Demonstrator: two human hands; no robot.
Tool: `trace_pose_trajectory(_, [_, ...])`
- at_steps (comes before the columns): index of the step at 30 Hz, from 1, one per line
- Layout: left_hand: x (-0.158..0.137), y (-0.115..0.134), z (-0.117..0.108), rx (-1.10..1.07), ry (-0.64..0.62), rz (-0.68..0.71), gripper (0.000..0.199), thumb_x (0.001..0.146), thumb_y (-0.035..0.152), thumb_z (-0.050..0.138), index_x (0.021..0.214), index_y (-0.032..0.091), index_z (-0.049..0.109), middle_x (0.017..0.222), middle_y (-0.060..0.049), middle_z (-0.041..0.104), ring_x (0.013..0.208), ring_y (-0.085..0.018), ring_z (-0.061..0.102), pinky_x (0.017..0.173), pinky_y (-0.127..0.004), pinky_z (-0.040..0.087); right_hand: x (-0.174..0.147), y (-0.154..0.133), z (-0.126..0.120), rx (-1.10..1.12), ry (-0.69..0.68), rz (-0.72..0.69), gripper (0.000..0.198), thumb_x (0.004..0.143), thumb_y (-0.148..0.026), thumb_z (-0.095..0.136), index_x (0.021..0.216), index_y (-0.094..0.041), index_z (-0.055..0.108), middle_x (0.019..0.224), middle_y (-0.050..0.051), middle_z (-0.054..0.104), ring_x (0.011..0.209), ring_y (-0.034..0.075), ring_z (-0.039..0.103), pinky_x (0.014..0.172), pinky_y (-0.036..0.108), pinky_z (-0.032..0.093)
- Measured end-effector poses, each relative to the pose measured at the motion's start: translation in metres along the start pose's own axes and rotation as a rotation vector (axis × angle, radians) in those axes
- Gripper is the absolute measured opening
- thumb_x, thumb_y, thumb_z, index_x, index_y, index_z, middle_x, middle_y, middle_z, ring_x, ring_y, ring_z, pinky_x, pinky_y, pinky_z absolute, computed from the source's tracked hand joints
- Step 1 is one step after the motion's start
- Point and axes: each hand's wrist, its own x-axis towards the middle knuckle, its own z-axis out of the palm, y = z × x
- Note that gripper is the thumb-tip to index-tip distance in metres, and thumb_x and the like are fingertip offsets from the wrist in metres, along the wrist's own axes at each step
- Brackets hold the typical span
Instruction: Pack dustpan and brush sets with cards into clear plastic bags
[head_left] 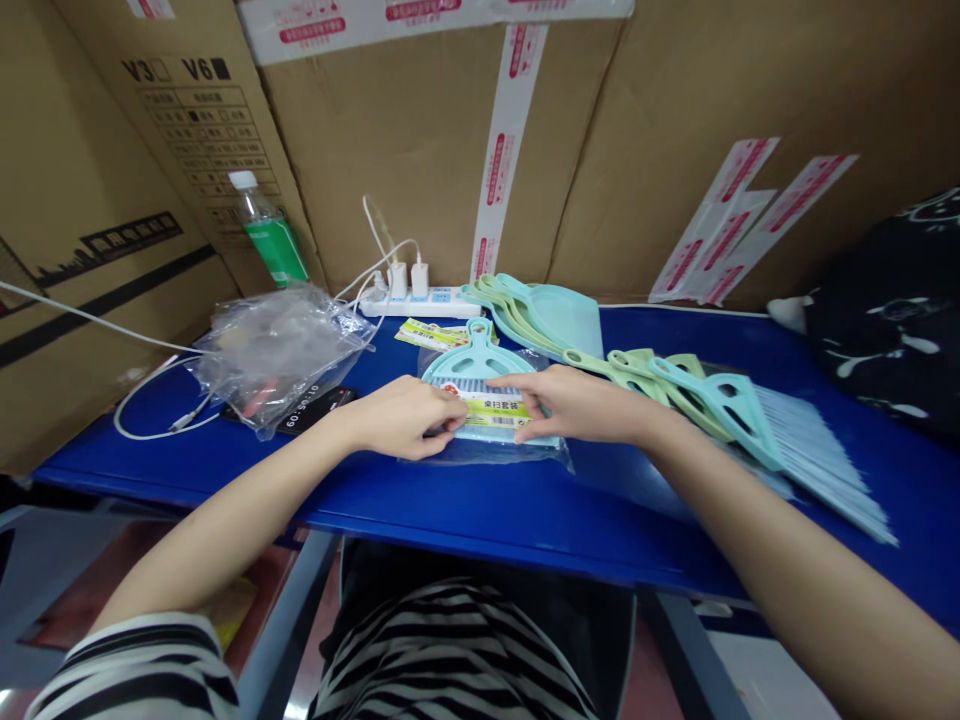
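A light-blue dustpan with a small brush lies in a clear plastic bag on the blue table, handle pointing away from me. Across it is a yellow-green and white printed paper label. My left hand is closed at the label's left end, its fingers curled and pressed together on it. My right hand rests on the right side of the package, with index finger and thumb apart. Whether the label is inside or on top of the bag, I cannot tell.
Stacked dustpans lie behind, and several small brushes lie to the right. Further labels sit near a power strip. Plastic bags partly cover a phone. A bottle stands against the cardboard.
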Motion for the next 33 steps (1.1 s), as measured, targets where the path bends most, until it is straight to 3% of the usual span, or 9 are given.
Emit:
trace_pose_trajectory(5, [0.000,0.001,-0.003,-0.009,-0.023,-0.001,0.007,0.079,0.020,0.053,0.073,0.020,0.050,0.061,0.005,0.052,0.053,-0.010,0.046,0.053,-0.023,0.029,0.000,0.002,0.001,-0.019,0.021,-0.040,0.068,0.075,-0.033,0.070,0.138,-0.014,0.051,0.069,0.000,0.065,0.061,0.016,0.056,0.058,0.027,0.037])
trace_pose_trajectory(8, [-0.001,0.002,-0.006,-0.031,-0.040,0.005,0.023,0.082,0.040,0.059,0.075,0.020,0.050,0.065,0.004,0.054,0.054,-0.010,0.045,0.053,-0.023,0.029,0.000,0.000,0.001,-0.010,0.011,-0.068,0.064,0.076,-0.029,0.069,0.137,-0.015,0.052,0.070,0.000,0.066,0.063,0.016,0.057,0.060,0.027,0.038])
trace_pose_trajectory(12, [-0.003,0.004,-0.010,-0.049,-0.080,0.026,0.040,0.074,0.057,0.066,0.081,0.020,0.051,0.073,0.003,0.059,0.058,-0.012,0.049,0.054,-0.023,0.031,-0.001,-0.004,0.000,0.005,-0.010,-0.074,0.059,0.078,-0.024,0.065,0.135,-0.014,0.053,0.070,0.001,0.066,0.063,0.016,0.057,0.061,0.028,0.039])
trace_pose_trajectory(15, [-0.005,0.005,-0.011,-0.020,-0.117,0.037,0.026,0.073,0.038,0.067,0.086,0.021,0.052,0.082,0.001,0.063,0.067,-0.014,0.054,0.058,-0.024,0.035,-0.002,-0.004,0.000,0.007,-0.012,-0.084,0.059,0.077,-0.022,0.065,0.135,-0.014,0.053,0.071,0.001,0.066,0.063,0.015,0.056,0.061,0.027,0.038])
trace_pose_trajectory(19, [-0.006,0.002,-0.012,-0.021,-0.103,0.029,0.014,0.070,0.013,0.052,0.081,0.021,0.055,0.078,0.002,0.061,0.066,-0.013,0.054,0.061,-0.024,0.038,-0.001,-0.004,0.000,0.014,-0.013,-0.085,0.060,0.077,-0.022,0.064,0.135,-0.012,0.053,0.072,0.001,0.067,0.062,0.015,0.056,0.060,0.027,0.039])
trace_pose_trajectory(24, [-0.007,-0.005,-0.015,-0.052,0.015,0.038,0.018,0.083,0.016,0.043,0.076,0.018,0.059,0.082,-0.003,0.064,0.075,-0.014,0.058,0.066,-0.024,0.041,-0.002,-0.005,-0.001,0.013,-0.018,-0.081,0.059,0.077,-0.022,0.061,0.134,-0.011,0.054,0.069,0.002,0.067,0.059,0.014,0.055,0.059,0.026,0.039])
trace_pose_trajectory(28, [-0.007,-0.009,-0.015,-0.057,0.018,-0.002,0.021,0.087,0.019,0.043,0.080,0.018,0.062,0.080,-0.002,0.066,0.076,-0.015,0.059,0.067,-0.025,0.042,-0.003,-0.006,-0.002,0.018,-0.004,-0.092,0.050,0.085,-0.021,0.047,0.134,-0.012,0.055,0.064,0.001,0.066,0.055,0.014,0.053,0.059,0.027,0.039])
trace_pose_trajectory(33, [-0.005,-0.011,-0.014,-0.031,0.020,-0.057,0.023,0.090,0.020,0.040,0.081,0.017,0.061,0.075,-0.002,0.064,0.069,-0.014,0.057,0.063,-0.024,0.040,-0.004,-0.012,-0.004,0.065,-0.018,-0.028,0.050,0.095,-0.037,0.034,0.131,-0.012,0.057,0.062,0.003,0.065,0.058,0.016,0.056,0.062,0.028,0.040])
